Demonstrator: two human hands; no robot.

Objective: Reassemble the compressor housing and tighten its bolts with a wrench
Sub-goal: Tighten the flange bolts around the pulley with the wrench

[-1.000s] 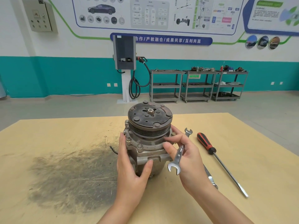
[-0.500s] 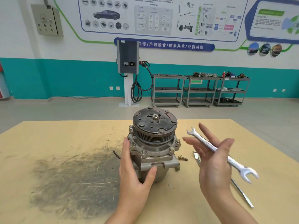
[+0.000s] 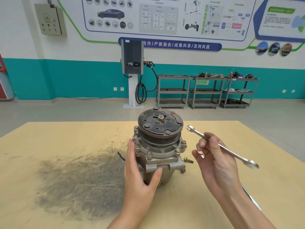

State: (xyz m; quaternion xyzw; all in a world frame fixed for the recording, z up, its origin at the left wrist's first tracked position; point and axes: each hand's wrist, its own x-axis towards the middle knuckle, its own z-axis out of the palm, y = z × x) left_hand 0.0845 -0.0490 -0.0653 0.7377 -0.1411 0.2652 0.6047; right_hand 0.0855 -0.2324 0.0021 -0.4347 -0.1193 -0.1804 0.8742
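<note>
Bare steel, double open-ended wrench [image 3: 221, 146] held clear of the work in the right hand [image 3: 214, 160]. Thumb and fingertips [image 3: 208, 136] pinch the shank near its far third; other fingers loosely curled. Long axis runs diagonally: one open end up and away toward the compressor, the other down and out to the right of the palm.

Grey cast-aluminium compressor with dark rusted clutch plate on top [image 3: 159, 146] stands upright on the tan wooden bench [image 3: 66, 138], directly left of the right-hand fingers, near but not touching. Left hand [image 3: 140, 171] braces it: straight fingers flat against the left flank, thumb pressed to the front lug. No curl round the body.

Ring of hex flange bolts [image 3: 149, 153] sits in the housing flange below the pulley grooves. The two on the right side of the ring lie closest to the wrench's upper end.

One loose yellowish flange bolt [image 3: 188, 160] lies on the bench between the compressor's base and the right thumb, just below and left of the fingertips.

Judgement: the right hand is the nearer to both the loose bolt and the right-side heads. The wrench must swing left and drop level before its jaw can seat on a head.
</note>
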